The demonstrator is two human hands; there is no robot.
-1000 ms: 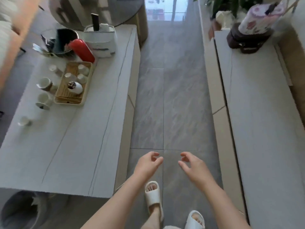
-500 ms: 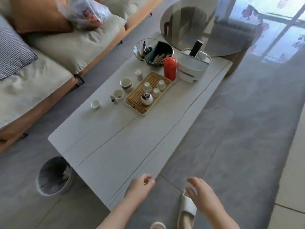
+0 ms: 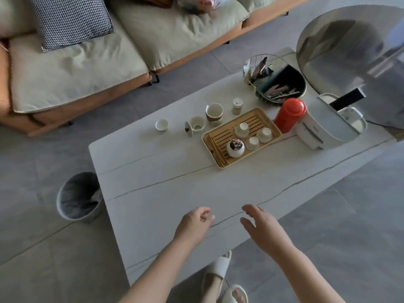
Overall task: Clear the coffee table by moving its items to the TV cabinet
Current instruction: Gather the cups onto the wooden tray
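Both hands empty over the near table (image 3: pixel 166 193) edge: left hand (image 3: pixel 193 224) loosely curled, right hand (image 3: pixel 265 229) spread. Further: 1 tray (image 3: pixel 220 136) w/ 3 cups + 1 teapot (image 3: pixel 235 147); 4 cups beside; 1 red flask (image 3: pixel 289 114).

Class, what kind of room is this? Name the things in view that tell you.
Most likely a home living room: a cushioned sofa, a low coffee table bearing a tea tray with cups, and a small waste bin on the tiled floor.

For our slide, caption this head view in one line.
Two empty hands, left hand and right hand, over a white stone-look coffee table holding a bamboo tea tray.
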